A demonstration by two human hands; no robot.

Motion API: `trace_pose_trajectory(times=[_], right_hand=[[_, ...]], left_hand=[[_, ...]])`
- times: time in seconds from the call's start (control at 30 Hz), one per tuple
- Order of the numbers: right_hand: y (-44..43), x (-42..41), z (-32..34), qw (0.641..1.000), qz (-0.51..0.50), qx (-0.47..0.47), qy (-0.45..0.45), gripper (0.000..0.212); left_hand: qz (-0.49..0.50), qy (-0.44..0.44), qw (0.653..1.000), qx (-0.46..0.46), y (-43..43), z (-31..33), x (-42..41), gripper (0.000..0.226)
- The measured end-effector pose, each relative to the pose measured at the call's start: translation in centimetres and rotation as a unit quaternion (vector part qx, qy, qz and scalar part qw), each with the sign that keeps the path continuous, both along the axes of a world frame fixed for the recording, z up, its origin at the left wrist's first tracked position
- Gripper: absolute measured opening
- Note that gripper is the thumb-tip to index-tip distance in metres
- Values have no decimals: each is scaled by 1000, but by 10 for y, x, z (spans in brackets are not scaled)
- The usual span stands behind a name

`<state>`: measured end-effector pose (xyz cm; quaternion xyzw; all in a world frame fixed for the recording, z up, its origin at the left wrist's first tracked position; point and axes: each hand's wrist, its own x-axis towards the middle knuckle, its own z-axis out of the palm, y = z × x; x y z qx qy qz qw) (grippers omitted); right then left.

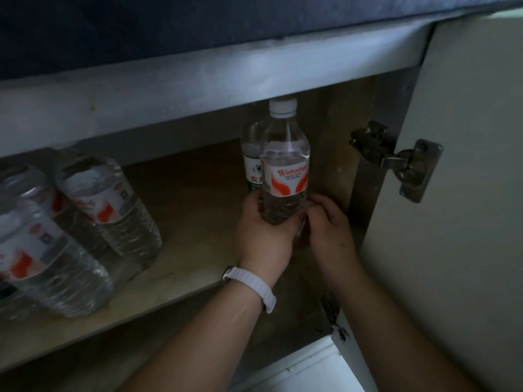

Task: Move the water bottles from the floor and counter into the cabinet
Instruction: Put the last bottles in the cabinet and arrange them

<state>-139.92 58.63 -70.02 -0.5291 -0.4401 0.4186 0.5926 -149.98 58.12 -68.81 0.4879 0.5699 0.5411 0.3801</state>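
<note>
A clear water bottle (284,154) with a white cap and a red-and-white label stands upright inside the open cabinet, toward its right side. My left hand (261,230) grips its lower body from the left. My right hand (329,224) holds its base from the right. Right behind it stands a second clear bottle (250,154) with a green-and-white label, partly hidden. Several larger water bottles (110,205) with red-and-white labels stand on the cabinet shelf (181,250) at the left.
The cabinet door (458,193) hangs open at the right on a metal hinge (396,161). A dark countertop edge (198,32) overhangs the cabinet. The shelf between the large bottles and my hands is bare wood.
</note>
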Motion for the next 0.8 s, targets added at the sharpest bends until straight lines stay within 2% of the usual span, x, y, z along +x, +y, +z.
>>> trace_pose_trajectory(times=[0.13,0.23,0.3,0.37,0.43,0.5,0.6,0.67,0.8], right_hand=[[-3,-1,0,1000,0,-10,-15,20],[-10,-2,-4,999,-39,-6,-25,19],[-22,-6,-8,997,-70,1,-26,19],[-39,-13,-11,996,-87,1,-17,17],[-56,-22,-15,996,-85,2,-5,18],[-68,-34,-14,999,-49,-10,-4,20],[-72,-59,-4,999,40,1,-31,18],[-68,-80,5,992,101,12,-77,21],[-52,-128,20,967,185,8,-172,42]], left_hand=[[-10,14,1000,-1,-1,0,-1,61],[-38,29,999,-5,-12,2,-8,49],[-39,60,997,-2,-28,2,-24,53],[-5,85,996,-4,-47,-1,-49,61],[47,92,994,16,-69,-5,-81,51],[92,96,990,42,-91,-9,-115,39],[165,96,980,66,-121,-12,-158,34],[223,97,966,83,-132,-15,-181,37],[288,80,949,101,-136,-20,-217,45]])
